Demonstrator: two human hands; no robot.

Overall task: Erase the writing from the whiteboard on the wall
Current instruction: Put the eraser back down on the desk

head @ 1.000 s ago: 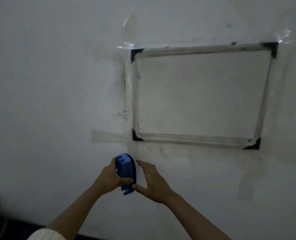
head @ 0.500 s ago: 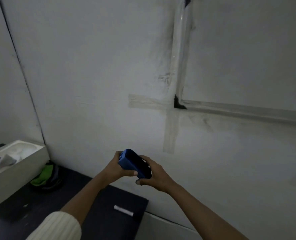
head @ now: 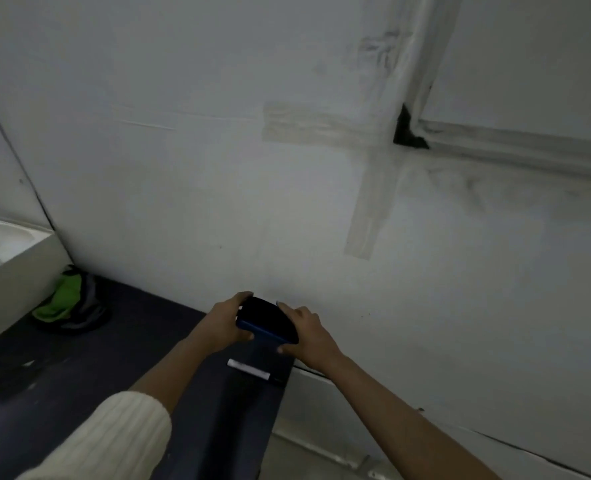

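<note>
A blue eraser (head: 266, 322) with its dark felt side turned up is held between both my hands, low down over the dark table. My left hand (head: 226, 325) grips its left end and my right hand (head: 306, 336) grips its right end. Only the lower left corner of the whiteboard (head: 529, 81) shows, at the top right on the wall; the part I see is blank, with grey smudges on the wall around its taped frame.
A white marker (head: 249, 369) lies on the dark table (head: 79, 368) just below my hands. A green and grey cloth bundle (head: 69, 301) sits at the table's back left beside a white box (head: 6, 258). Strips of tape (head: 370, 209) cross the wall.
The view has swung down and left, so the whiteboard slid toward the top right. My hands came down with the eraser, turning its felt side up, to just above the table.
</note>
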